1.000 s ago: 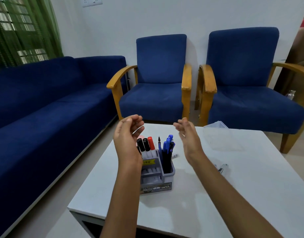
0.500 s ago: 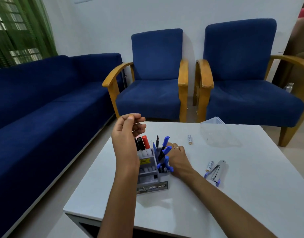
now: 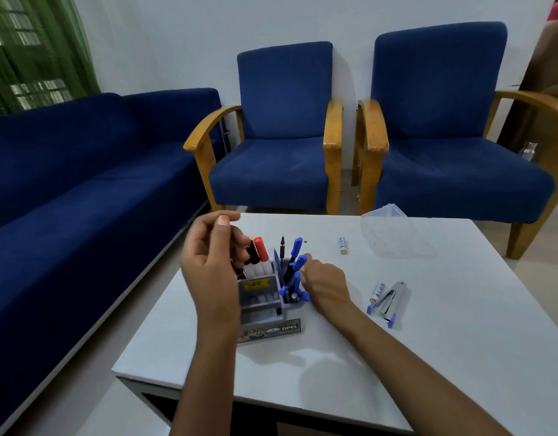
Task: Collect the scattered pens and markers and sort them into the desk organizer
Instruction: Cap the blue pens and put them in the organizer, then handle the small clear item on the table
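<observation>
Here the grey desk organizer [image 3: 270,306] stands on the white table [image 3: 444,357], its right compartment holding blue pens [image 3: 295,269] that lean apart, its back-left one upright markers [image 3: 257,253], red- and black-capped. Against half a second ago, the pens lean much as before. The right hand [image 3: 326,284] still rests against the organizer's right side, fingers curled at the pens; whether they pinch one cannot be told. The left hand [image 3: 210,265] hovers left of the organizer, fingers loosely curled, holding nothing. Right of the organizer lie a stapler [image 3: 389,302] and a battery [image 3: 377,292]; beyond, another battery [image 3: 343,245] and a clear box [image 3: 394,231].
</observation>
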A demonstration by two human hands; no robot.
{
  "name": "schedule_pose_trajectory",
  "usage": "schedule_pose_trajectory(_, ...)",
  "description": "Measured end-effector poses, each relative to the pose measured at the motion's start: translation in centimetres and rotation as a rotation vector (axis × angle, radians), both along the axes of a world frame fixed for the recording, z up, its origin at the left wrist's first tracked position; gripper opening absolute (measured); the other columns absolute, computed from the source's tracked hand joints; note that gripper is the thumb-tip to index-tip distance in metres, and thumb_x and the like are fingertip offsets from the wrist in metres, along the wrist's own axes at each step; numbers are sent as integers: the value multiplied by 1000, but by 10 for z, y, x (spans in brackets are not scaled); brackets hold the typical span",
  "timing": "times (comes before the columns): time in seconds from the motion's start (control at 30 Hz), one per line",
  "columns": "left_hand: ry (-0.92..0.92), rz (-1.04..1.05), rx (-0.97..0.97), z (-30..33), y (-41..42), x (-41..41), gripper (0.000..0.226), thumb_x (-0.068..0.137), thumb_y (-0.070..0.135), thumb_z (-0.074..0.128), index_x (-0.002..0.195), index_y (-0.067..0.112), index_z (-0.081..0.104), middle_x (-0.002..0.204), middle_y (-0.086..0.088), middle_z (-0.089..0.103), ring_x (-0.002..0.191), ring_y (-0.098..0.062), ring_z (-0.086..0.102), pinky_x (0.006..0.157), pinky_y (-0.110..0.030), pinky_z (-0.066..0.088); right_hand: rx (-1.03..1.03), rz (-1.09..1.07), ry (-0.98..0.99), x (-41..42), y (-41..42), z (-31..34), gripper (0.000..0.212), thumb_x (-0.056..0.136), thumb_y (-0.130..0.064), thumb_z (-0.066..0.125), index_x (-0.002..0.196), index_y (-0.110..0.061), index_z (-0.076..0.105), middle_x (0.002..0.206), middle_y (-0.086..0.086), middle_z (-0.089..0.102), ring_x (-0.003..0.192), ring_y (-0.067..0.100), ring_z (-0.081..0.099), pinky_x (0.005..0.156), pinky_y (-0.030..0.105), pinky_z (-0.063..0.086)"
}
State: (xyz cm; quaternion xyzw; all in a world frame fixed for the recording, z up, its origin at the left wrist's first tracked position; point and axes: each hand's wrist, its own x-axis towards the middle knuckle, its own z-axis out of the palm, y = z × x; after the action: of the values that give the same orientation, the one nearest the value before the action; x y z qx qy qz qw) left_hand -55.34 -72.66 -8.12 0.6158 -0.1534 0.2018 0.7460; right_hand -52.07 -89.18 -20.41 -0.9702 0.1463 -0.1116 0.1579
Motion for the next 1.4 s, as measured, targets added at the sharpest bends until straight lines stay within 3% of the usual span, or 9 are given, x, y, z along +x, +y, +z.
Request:
schedule_pose_trajectory(0.13,115,140,31,-14,41,28,18,94,12,49,86,18,64,76,-5,62,75,-20,58,66,-23,47,1016,-230,-245,2,-29,10,25,98,-31,45,88,-10,54,69,6,52,55,16,47,48,27,38)
schedule_pose_trajectory(0.27,541,19,460,-44,65,58,14,93,21,55,100,13,64,105,-12,65,96,-28,57,85,-41,47,1323,-406,-258,0,-52,40,29,96,-40,47,96,-13,58,77,7,56,58,13,50,45,18,41)
schedule_pose_trajectory(0.4,727,-196,695,-60,56,57,21,97,27,48,106,12,61,90,-11,62,70,-20,58,61,-30,50,1546,-333,-200,-4,-73,50,41,95,-50,44,107,-13,56,67,5,48,45,9,36,36,12,31)
schedule_pose_trajectory(0.6,716,-279,743,-55,63,58,16,99,27,45,106,24,58,82,-5,61,52,-18,49,50,-25,48,1115,-458,-189,9,-71,37,32,93,-40,54,107,-12,56,71,5,47,55,12,37,47,19,36)
schedule_pose_trajectory(0.77,563,-258,767,-66,73,67,22,98,18,46,101,18,68,67,-2,66,40,-11,46,43,-25,43,374,-465,-185,22,-72,15,36,99,-29,43,125,-6,53,122,13,63,105,28,62,91,35,50)
schedule_pose_trajectory(0.93,507,-141,723,-72,79,70,25,92,8,52,82,21,71,45,8,57,42,-12,43,41,-23,34,40,-357,-13,40,-71,12,43,98,-28,47,137,-13,39,132,10,55,111,27,61,89,31,51)
schedule_pose_trajectory(1.1,509,9,560,-71,103,74,26,87,-1,60,71,19,68,63,7,65,64,-16,55,59,-23,45,-13,-326,146,42,-72,1,49,101,-32,38,145,-13,27,142,7,47,124,27,52,103,33,43)
schedule_pose_trajectory(1.3,526,134,431,-78,131,85,12,91,5,56,88,9,66,87,-11,64,77,-24,55,68,-28,42,-41,-242,223,38,-64,4,52,102,-25,38,147,-8,19,147,11,39,131,28,45,107,36,38)
schedule_pose_trajectory(1.4,546,168,403,-83,133,92,12,92,7,55,90,11,67,96,-14,63,87,-29,55,71,-34,43,282,-314,76,43,-63,8,41,102,-25,35,140,-8,35,131,11,54,114,25,57,96,32,47)
